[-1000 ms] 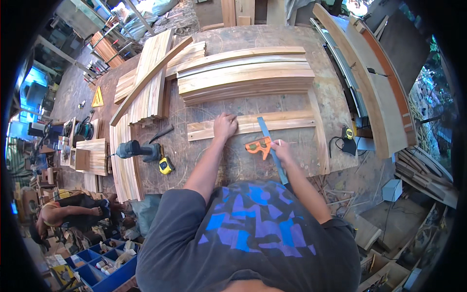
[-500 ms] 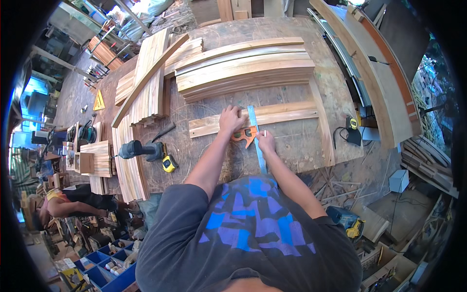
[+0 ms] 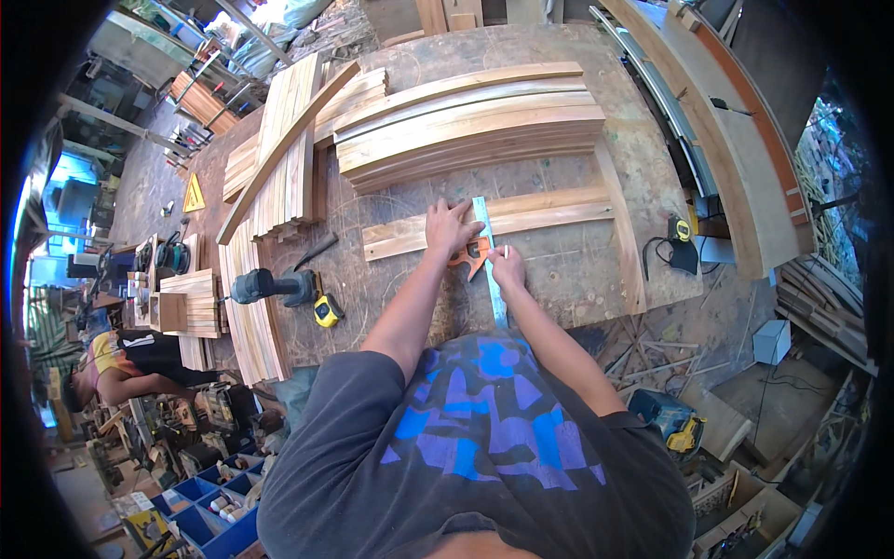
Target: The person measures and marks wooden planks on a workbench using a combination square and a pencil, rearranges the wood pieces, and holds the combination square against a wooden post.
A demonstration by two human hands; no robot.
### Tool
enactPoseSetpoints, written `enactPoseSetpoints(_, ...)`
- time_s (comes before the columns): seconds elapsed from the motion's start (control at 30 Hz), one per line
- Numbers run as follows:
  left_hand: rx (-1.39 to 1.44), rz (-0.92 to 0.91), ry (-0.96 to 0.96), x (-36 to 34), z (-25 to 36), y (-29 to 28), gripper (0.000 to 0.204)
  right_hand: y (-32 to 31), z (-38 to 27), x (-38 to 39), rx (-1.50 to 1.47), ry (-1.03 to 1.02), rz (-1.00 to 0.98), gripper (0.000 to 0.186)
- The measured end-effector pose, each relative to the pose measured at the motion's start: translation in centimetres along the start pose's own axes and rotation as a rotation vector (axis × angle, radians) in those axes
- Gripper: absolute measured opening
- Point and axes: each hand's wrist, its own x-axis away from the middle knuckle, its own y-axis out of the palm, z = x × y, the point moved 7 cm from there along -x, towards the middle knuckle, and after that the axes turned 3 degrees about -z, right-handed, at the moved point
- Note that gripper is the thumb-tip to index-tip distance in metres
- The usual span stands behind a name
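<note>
A combination square with an orange head and a long steel blade lies across two pale wooden strips placed side by side on the workbench. My left hand presses on the strips and the square, its fingers reaching to the blade and covering part of the head. Close by the blade's right edge, my right hand is closed around a small thin white-tipped stick; most of it is hidden in the fingers. Another wooden strip crosses at the right end of the pair.
Stacked boards lie beyond my hands, with more planks at the left. A cordless drill and a yellow tape measure sit left; another tape measure is at the right edge. A person bends over at far left.
My left hand has shifted slightly right, its fingers now reaching the square's blade and covering more of the orange head. My right hand stays beside the blade. The person at left has moved.
</note>
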Motion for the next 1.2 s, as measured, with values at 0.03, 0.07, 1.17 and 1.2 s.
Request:
enactPoseSetpoints(0.03, -0.001, 0.017, -0.007, 0.1, 0.0, -0.1, 0.068, -0.1, -0.1, 0.1, 0.014, 0.009, 0.009, 0.016)
enactPoseSetpoints(0.07, -0.001, 0.033, -0.013, 0.1, 0.0, -0.3, 0.067, -0.1, -0.2, 0.2, 0.028, 0.018, 0.018, 0.016)
enactPoseSetpoints(1.17, 0.021, 0.002, -0.028, -0.1, 0.1, 0.0, 0.066, -0.3, -0.9, 0.7, 0.006, 0.034, 0.004, 0.019)
enactPoseSetpoints(1.2, 0.022, 0.002, -0.028, -0.1, 0.1, 0.0, 0.066, -0.4, -0.9, 0.6, 0.007, 0.034, 0.004, 0.019)
